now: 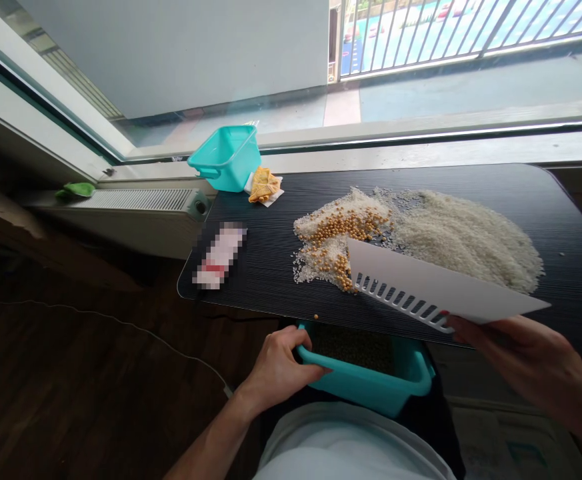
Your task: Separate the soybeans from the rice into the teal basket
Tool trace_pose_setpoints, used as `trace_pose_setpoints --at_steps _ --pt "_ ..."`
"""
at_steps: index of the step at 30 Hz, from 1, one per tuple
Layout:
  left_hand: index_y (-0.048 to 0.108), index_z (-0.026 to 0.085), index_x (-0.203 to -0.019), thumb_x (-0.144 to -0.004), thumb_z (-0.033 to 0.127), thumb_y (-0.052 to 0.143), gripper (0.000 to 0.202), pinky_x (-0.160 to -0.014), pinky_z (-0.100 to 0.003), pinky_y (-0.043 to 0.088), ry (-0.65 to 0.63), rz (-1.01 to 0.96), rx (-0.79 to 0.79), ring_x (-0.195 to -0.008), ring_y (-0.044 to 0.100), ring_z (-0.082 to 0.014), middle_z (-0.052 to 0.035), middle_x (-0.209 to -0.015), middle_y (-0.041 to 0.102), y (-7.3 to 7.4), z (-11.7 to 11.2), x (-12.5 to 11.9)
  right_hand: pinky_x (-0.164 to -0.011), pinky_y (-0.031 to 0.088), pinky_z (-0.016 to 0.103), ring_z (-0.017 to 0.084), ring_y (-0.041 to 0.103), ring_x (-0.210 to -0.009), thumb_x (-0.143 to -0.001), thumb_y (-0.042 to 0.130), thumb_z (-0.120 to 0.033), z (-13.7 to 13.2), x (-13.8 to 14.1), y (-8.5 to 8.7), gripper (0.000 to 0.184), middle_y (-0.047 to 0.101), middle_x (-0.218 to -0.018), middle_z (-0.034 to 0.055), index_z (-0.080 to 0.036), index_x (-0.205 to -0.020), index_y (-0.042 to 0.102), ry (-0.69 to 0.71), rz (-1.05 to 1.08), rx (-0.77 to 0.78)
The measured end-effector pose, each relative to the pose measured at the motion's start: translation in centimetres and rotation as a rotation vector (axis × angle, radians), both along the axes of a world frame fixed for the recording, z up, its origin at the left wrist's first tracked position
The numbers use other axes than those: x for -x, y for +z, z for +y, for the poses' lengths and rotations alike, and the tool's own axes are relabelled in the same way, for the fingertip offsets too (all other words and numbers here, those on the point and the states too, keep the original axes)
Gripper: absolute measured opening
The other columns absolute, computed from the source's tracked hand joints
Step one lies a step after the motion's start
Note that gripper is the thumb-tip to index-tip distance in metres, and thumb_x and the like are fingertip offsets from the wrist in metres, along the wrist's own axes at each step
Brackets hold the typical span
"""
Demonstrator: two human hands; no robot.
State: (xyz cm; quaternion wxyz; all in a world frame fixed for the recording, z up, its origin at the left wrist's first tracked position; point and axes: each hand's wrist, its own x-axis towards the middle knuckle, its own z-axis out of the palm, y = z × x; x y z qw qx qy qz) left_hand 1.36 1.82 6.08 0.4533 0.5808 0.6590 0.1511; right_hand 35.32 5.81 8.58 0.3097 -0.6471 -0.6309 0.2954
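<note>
White slotted sheet (435,283): held in the right hand (531,341), fingers closed on it, far end at the bean-and-rice heap (343,225) on the black tabletop (271,267). Left hand (285,359): fingers gripping the turquoise bin (371,380) by its rim.

No text, label, brand, number or sign legible; pixelated pinkish patch (222,250) with red band, left end of dark worktop (271,267), contents unreadable.

Two hands (283,360) (525,337), two teal tubs (243,167) (365,385), one slotted sheet (431,283), one tabletop (265,257); beans (343,225), rice grains (465,233) too many to count.
</note>
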Motion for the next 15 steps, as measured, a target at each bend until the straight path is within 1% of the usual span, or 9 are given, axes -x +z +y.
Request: trace_pose_setpoints --at_steps 4,7,9,12,15 --pt "0.055 0.019 -0.062 -0.064 0.024 0.080 0.026 -0.062 -0.026 0.031 0.003 -0.002 -0.011 -0.065 0.046 -0.0116 0.0059 -0.066 0.048 -0.2 0.0 0.5 -0.052 0.063 0.032 0.024 0.074 -0.053 -0.070 0.077 -0.073 -0.3 -0.6 -0.4 0.045 0.079 -0.062 0.0026 -0.029 -0.073 0.087 0.046 0.020 -0.069" --pt "0.055 0.019 -0.062 -0.064 0.025 0.081 0.026 -0.062 -0.026 0.031 0.008 -0.001 -0.016 -0.066 0.047 -0.0116 0.0060 -0.066 0.049 -0.3 -0.1 0.8 -0.054 0.064 0.032 0.024 0.074 -0.054 -0.073 0.076 -0.071 -0.4 -0.8 -1.0 0.042 0.079 -0.061 0.0023 -0.030 -0.071 0.087 0.054 -0.002 -0.092" --pt "0.056 0.019 -0.063 -0.064 0.025 0.081 0.026 -0.062 -0.026 0.031 0.013 0.000 -0.013 -0.066 0.047 -0.0116 0.0060 -0.067 0.049 -0.4 -0.1 1.1 -0.053 0.064 0.032 0.025 0.075 -0.055 -0.074 0.075 -0.072 -0.3 -0.4 -1.2 0.043 0.080 -0.063 0.0026 -0.030 -0.071 0.087 0.060 0.005 -0.082" --pt "0.056 0.019 -0.064 -0.064 0.025 0.082 0.026 -0.062 -0.026 0.032 0.024 0.002 -0.010 -0.066 0.047 -0.0117 0.0060 -0.067 0.049 -0.4 -0.1 1.4 -0.055 0.065 0.032 0.025 0.076 -0.058 -0.073 0.075 -0.075 0.0 0.4 -0.7 0.046 0.082 -0.067 0.0030 -0.030 -0.075 0.088 0.074 0.011 -0.052" --pt "0.057 0.019 -0.064 -0.064 0.026 0.082 0.027 -0.063 -0.026 0.032 0.031 -0.002 -0.017 -0.066 0.047 -0.0117 0.0060 -0.067 0.050 -0.5 -0.1 1.7 -0.058 0.066 0.033 0.025 0.076 -0.057 -0.072 0.075 -0.077 -0.2 0.8 -0.1 0.048 0.081 -0.065 0.0035 -0.030 -0.073 0.087 0.105 0.023 -0.029"
